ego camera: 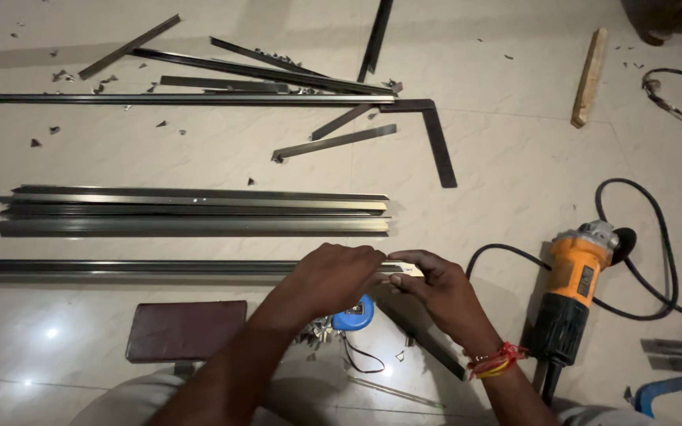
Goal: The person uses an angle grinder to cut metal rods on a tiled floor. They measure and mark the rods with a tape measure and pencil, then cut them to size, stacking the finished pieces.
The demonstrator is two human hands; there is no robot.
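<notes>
My left hand (333, 278) rests palm down on the right end of a long dark metal channel (120, 267) that lies across the floor. Beside it, my right hand (436, 288) pinches that same end between thumb and fingers; red and yellow threads circle its wrist. Just below my hands lies a blue tape measure (354, 314) with a black cord loop, among small metal offcuts. A short dark metal strip (428, 343) runs diagonally under my right wrist.
A stack of several long metal channels (191, 211) lies above my hands. More strips and a steel square (436, 134) are scattered farther off. An orange angle grinder (570, 292) with black cable sits to the right. A brown block (185, 330) sits left; a wooden stick (590, 76) far right.
</notes>
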